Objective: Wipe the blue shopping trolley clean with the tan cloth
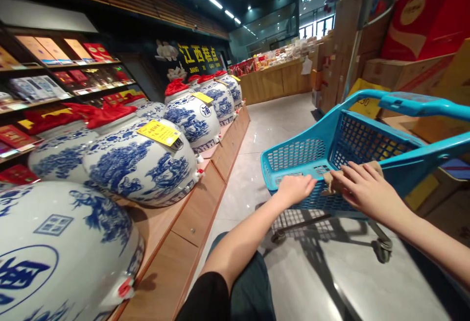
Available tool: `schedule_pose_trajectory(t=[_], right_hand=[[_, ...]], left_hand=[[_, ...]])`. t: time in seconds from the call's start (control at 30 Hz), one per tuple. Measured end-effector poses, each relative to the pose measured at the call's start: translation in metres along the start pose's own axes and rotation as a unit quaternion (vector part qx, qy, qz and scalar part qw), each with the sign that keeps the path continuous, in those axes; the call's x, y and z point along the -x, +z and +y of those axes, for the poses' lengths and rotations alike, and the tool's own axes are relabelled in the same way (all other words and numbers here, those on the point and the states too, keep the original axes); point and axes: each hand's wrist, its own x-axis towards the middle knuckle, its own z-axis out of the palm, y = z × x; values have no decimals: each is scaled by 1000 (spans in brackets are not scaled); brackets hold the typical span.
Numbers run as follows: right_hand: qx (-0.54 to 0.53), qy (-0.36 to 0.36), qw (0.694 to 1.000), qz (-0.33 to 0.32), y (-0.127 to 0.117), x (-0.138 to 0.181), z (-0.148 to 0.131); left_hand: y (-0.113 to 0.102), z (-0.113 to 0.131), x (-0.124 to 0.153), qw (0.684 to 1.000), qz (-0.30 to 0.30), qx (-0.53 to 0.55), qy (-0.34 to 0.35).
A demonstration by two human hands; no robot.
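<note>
A blue plastic shopping cart [299, 157] on wheels stands in front of me to the right. My left hand [296, 189] is closed over the near rim of its basket. Beside it, my right hand [367, 184] presses a crumpled brown cloth [332, 184] against the same rim, with the fingers lying over the cloth. Part of the cloth is hidden under that hand. The cart's handle [422, 103] rises at the far right, touched by neither hand.
Large blue-and-white porcelain jars [147, 159] with red cloth tops line a wooden platform [187, 223] on my left. Shelves [62, 66] of boxed goods stand behind them. Stacked cartons [400, 73] crowd the right side. A tiled aisle [271, 120] runs ahead to a wooden counter [275, 83].
</note>
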Motion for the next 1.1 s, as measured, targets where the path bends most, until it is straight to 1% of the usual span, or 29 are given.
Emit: schedule_pose_trajectory(t=[0.1, 0.17, 0.23, 0.3, 0.37, 0.43, 0.5, 0.6, 0.67, 0.73, 0.8, 0.87, 0.9, 0.93, 1.03, 1.1], right_hand=[[19, 44, 999, -10, -15, -7, 21], [48, 69, 996, -22, -25, -9, 29], [66, 66, 995, -39, -31, -10, 26], [72, 66, 994, -47, -31, -9, 13], [57, 33, 996, -60, -29, -9, 1], [39, 4, 997, -69, -29, -10, -3], [33, 16, 997, -70, -33, -13, 4], [46, 77, 993, -71, -40, -15, 17], [56, 98, 991, -74, -41, -14, 18], [57, 86, 992, -77, -39, -13, 11], [40, 48, 995, -83, -35, -13, 2], [17, 14, 996, -91, -33, -14, 0], [10, 10, 996, -91, -33, -14, 2], [8, 16, 996, -90, -34, -15, 7], [21, 63, 995, -78, -40, -16, 22], [25, 78, 994, -73, -41, -15, 24]], left_hand=[[-4, 0, 0, 1000, -16, -4, -7], [-7, 0, -1, 1000, -17, 5, -7], [-8, 0, -2, 1000, -18, 11, -6], [-9, 0, -3, 1000, -20, 14, -9], [-10, -1, -3, 1000, -21, 16, -11], [-11, -2, -3, 1000, -22, 15, -9], [-11, -3, -3, 1000, -23, 13, -7], [-10, -4, -3, 1000, -22, 7, -4], [-9, -5, -3, 1000, -21, 4, -2], [-9, -5, -3, 1000, -19, 2, 0], [-9, -5, -4, 1000, -17, 1, 1], [-8, -6, -4, 1000, -16, 0, 1], [-8, -6, -4, 1000, -16, -1, 1], [-7, -6, -4, 1000, -16, -2, 1], [-7, -6, -5, 1000, -17, -4, 2], [-7, -6, -5, 1000, -17, -5, 2]])
